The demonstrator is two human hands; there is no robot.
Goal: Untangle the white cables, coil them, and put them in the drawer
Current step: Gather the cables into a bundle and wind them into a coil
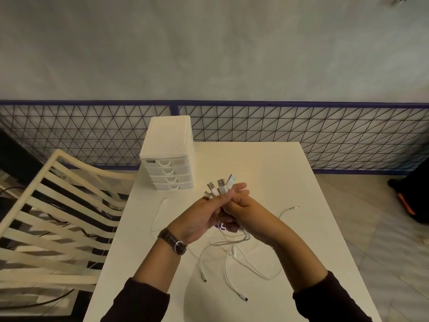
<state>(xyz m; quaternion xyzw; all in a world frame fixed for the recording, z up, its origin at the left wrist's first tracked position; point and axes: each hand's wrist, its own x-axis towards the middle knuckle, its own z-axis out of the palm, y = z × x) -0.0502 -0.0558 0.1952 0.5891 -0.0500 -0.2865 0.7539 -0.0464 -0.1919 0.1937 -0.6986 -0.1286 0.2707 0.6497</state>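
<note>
Both hands over mid-tabletop (301, 182), left hand (199, 219) and right hand (241, 205) each in a closed grip on the bunched white cables (234, 240), USB plugs (220, 184) sticking up above the fists. Loose ends trail toward the near edge, one toward the right edge. Drawer unit (168, 159) at far-left corner, drawers all closed. Risk: pulling the bundle tightens the tangle, or trailing ends snag and slide off the edge.

One head-worn wide-angle view looks forward and down — close over the white worktop (267, 173), facing the mesh fence (301, 135) beyond.
</note>
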